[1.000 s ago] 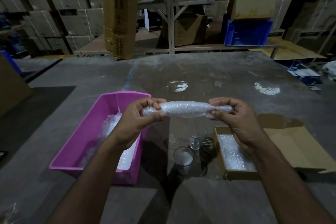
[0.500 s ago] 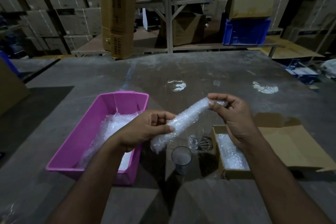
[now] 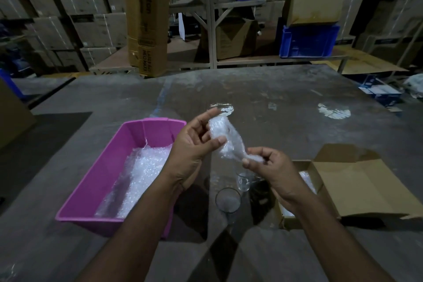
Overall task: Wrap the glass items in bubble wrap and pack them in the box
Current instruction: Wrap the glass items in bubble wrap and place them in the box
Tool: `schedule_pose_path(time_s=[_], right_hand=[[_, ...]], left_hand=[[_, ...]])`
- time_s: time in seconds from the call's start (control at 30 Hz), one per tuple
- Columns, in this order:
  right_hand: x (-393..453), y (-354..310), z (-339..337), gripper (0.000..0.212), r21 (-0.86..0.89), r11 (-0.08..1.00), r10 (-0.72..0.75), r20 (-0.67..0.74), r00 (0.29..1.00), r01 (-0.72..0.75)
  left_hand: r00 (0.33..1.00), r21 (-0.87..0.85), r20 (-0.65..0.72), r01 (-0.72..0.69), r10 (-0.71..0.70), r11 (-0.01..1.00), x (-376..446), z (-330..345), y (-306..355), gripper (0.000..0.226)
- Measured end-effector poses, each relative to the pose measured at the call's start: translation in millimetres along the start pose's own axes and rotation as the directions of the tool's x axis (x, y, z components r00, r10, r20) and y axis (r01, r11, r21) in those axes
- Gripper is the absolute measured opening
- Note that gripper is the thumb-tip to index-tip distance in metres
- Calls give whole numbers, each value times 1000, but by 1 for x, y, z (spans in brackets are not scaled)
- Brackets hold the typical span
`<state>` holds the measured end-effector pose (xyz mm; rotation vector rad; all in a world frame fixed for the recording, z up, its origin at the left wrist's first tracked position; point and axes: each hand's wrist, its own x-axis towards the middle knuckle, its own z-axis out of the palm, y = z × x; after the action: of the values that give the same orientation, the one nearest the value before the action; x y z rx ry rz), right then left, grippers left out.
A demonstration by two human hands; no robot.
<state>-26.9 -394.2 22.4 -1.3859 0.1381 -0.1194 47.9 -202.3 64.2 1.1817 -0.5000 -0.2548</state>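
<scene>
A bubble-wrapped bundle [image 3: 226, 142] hangs in the air between both hands, above the table's middle. My left hand [image 3: 194, 146] holds its upper part, thumb pressed on the wrap. My right hand [image 3: 272, 167] pinches the twisted lower end. What is inside the wrap cannot be made out. Below the hands a clear glass tumbler [image 3: 227, 201] stands on the table, with a smaller glass [image 3: 243, 181] just behind it. The open cardboard box [image 3: 357, 181] lies to the right, bubble wrap showing inside it behind my right wrist.
A pink plastic tub [image 3: 103, 178] at the left holds loose bubble wrap [image 3: 139, 174]. The grey table [image 3: 274, 98] stretches far ahead. Beyond it stand a tall carton [image 3: 146, 18], a metal rack and a blue crate [image 3: 306, 41].
The bundle went from level to upright. My left hand rose to its upper end, and my right hand dropped to pinch the lower end.
</scene>
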Motion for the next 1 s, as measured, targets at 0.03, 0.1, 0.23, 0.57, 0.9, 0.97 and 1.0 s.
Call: schedule_pose_path(time_s=[0.03, 0.1, 0.23, 0.57, 0.9, 0.97, 1.0], right_hand=[[-2, 1, 2, 49, -9, 1000, 8, 26, 1000, -8], [-5, 0, 5, 35, -56, 998, 4, 56, 998, -1], [-6, -8, 15, 19, -84, 993, -76, 54, 996, 80], [5, -14, 15, 40, 101, 986, -144, 68, 987, 136], [25, -5, -6, 50, -142, 984, -106, 15, 994, 107], [25, -4, -8, 40, -88, 993, -71, 68, 995, 77], [26, -3, -9, 35, -114, 990, -81, 65, 995, 88]], left_hand=[[998, 27, -51, -18, 20, 999, 1, 3, -1, 59], [987, 101, -142, -59, 73, 993, 3, 9, -6, 53], [951, 347, -235, -111, 201, 931, 3, 10, -21, 47], [996, 400, 2, -88, 95, 912, -2, 6, -36, 56], [981, -28, 2, 192, -192, 981, 4, 8, -56, 40], [977, -21, 10, 213, -213, 977, 6, 7, -62, 41], [978, 28, 5, 209, -209, 978, 7, 6, -64, 39]])
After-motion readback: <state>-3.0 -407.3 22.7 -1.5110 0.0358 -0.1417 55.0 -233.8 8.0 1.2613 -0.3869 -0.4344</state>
